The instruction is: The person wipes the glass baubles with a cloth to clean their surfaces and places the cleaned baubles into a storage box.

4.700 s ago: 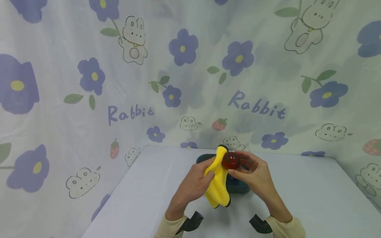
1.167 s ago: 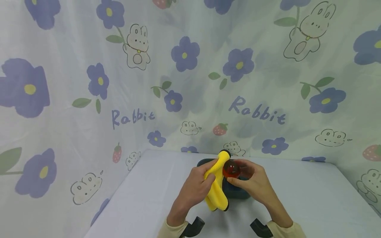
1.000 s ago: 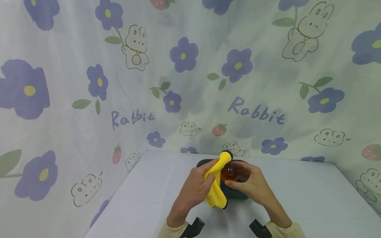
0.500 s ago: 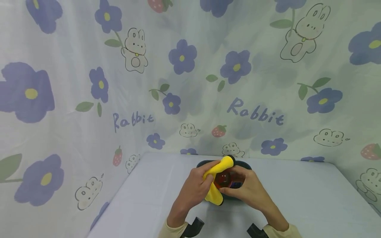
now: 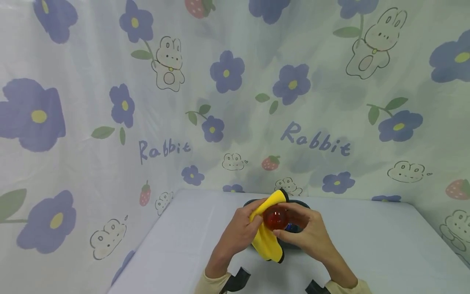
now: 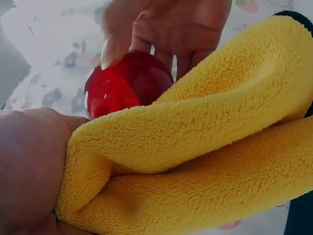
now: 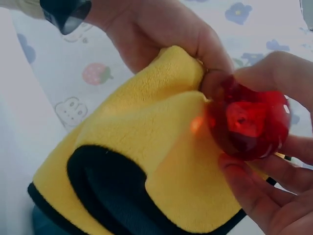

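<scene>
My right hand holds a glossy red ball between thumb and fingertips above the table. The red ball has a faceted, see-through look, and the ball sits right against the cloth. My left hand grips a yellow fleece cloth with a black edge and presses its fold onto the ball's left and top side. The cloth bunches over my left thumb, and the cloth hangs below the ball. A dark tray lies on the table under both hands, mostly hidden.
A pale lilac table fills the lower view, fenced on three sides by a rabbit-and-flower curtain. Black wrist camera mounts show at the bottom edge.
Over the last second the cloth's top fold came down over the ball, then slid round it. Both hands sank slightly toward the tray. The ball stays in my right fingers.
</scene>
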`<move>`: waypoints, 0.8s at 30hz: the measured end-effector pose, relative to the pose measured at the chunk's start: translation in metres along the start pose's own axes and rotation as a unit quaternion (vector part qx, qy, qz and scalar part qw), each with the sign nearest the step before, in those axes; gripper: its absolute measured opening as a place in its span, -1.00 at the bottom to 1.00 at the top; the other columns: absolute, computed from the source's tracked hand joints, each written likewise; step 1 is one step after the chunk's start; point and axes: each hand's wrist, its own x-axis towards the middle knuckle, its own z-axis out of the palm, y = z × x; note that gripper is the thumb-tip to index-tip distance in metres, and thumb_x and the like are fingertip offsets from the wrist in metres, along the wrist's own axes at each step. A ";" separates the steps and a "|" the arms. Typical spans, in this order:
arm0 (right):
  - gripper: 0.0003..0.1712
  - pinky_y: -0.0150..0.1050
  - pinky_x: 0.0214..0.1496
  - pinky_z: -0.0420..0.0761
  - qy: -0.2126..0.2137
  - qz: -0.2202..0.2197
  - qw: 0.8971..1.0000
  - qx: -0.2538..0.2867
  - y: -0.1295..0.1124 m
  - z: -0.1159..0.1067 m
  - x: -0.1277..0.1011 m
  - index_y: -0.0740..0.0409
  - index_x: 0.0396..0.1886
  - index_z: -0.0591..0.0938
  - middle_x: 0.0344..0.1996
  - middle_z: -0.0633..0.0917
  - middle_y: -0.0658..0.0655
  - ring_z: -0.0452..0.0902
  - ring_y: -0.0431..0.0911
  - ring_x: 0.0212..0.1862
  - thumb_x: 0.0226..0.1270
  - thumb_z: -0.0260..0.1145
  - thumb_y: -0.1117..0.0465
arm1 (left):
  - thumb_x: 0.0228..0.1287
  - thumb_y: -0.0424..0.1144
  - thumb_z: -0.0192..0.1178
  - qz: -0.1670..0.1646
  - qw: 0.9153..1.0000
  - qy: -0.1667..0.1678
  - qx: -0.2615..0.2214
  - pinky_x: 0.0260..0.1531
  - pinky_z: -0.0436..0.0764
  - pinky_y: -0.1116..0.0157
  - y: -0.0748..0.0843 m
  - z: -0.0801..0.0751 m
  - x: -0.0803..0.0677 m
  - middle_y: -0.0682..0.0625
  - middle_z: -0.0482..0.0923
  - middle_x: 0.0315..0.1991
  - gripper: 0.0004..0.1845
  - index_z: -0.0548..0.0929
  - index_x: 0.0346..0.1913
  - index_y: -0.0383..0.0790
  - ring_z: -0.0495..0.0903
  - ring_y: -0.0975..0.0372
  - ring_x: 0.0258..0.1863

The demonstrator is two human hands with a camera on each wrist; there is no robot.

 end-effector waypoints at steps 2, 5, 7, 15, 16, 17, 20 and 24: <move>-0.38 -0.32 0.02 0.74 0.013 0.003 1.000 0.008 0.000 0.000 0.000 0.09 0.21 0.67 0.06 0.75 0.16 0.74 -0.17 -0.08 0.09 0.58 0.35 | 0.50 -0.32 -0.05 -0.006 1.000 -0.006 -0.002 -0.22 0.65 0.42 -0.001 0.002 0.000 -0.10 0.69 0.06 -0.49 0.47 0.46 -0.17 0.60 0.32 -0.36; -0.37 -0.37 0.05 0.72 0.025 0.007 1.000 0.009 0.001 0.000 0.000 0.11 0.21 0.66 0.08 0.74 0.16 0.73 -0.19 -0.07 0.09 0.59 0.35 | 0.49 -0.30 -0.02 -0.012 1.000 -0.010 -0.002 -0.24 0.65 0.41 -0.001 0.004 0.001 -0.09 0.68 -0.01 -0.47 0.45 0.48 -0.15 0.60 0.32 -0.37; -0.35 -0.39 0.07 0.70 0.030 0.007 0.999 0.012 0.001 0.000 0.000 0.12 0.22 0.65 0.12 0.70 0.17 0.72 -0.20 -0.03 0.08 0.59 0.37 | 0.47 -0.30 -0.01 -0.015 1.000 -0.010 0.000 -0.26 0.65 0.41 -0.001 0.005 0.001 -0.08 0.69 -0.05 -0.46 0.45 0.48 -0.15 0.61 0.32 -0.39; -0.32 -0.39 0.14 0.67 0.051 0.014 0.999 0.011 0.001 0.001 0.003 0.16 0.23 0.61 0.18 0.65 0.21 0.70 -0.28 0.04 0.06 0.60 0.40 | 0.47 -0.27 -0.01 -0.032 0.999 -0.010 0.006 -0.29 0.65 0.40 0.003 0.005 -0.001 -0.05 0.67 -0.13 -0.47 0.46 0.47 -0.13 0.60 0.31 -0.40; -0.33 -0.37 0.14 0.68 0.056 0.019 0.998 0.007 0.000 0.002 0.003 0.16 0.23 0.61 0.18 0.65 0.21 0.70 -0.29 0.04 0.06 0.60 0.38 | 0.48 -0.27 -0.01 -0.033 0.999 -0.011 0.007 -0.29 0.65 0.40 0.004 0.005 -0.001 -0.04 0.66 -0.13 -0.47 0.46 0.47 -0.13 0.60 0.31 -0.40; -0.33 -0.35 0.14 0.68 0.060 0.023 0.998 0.003 0.000 0.002 0.003 0.17 0.23 0.61 0.18 0.66 0.22 0.70 -0.30 0.05 0.07 0.60 0.38 | 0.48 -0.27 -0.01 -0.035 0.999 -0.011 0.008 -0.30 0.65 0.40 0.004 0.005 -0.001 -0.04 0.66 -0.14 -0.47 0.46 0.47 -0.12 0.60 0.30 -0.41; -0.34 -0.31 0.13 0.70 0.072 0.035 0.997 -0.002 -0.001 0.002 0.003 0.19 0.23 0.60 0.19 0.66 0.23 0.69 -0.30 0.06 0.08 0.60 0.36 | 0.47 -0.26 -0.02 -0.038 0.999 -0.013 0.012 -0.31 0.64 0.40 0.006 0.005 -0.002 -0.03 0.65 -0.16 -0.47 0.46 0.47 -0.13 0.58 0.31 -0.41; -0.32 -0.34 0.10 0.70 0.087 0.045 0.995 -0.008 0.003 0.001 0.004 0.19 0.23 0.60 0.19 0.66 0.23 0.71 -0.27 0.05 0.06 0.61 0.35 | 0.46 -0.26 -0.02 -0.042 0.999 -0.013 0.017 -0.33 0.64 0.41 0.007 0.005 -0.002 -0.03 0.64 -0.18 -0.45 0.44 0.49 -0.15 0.57 0.32 -0.43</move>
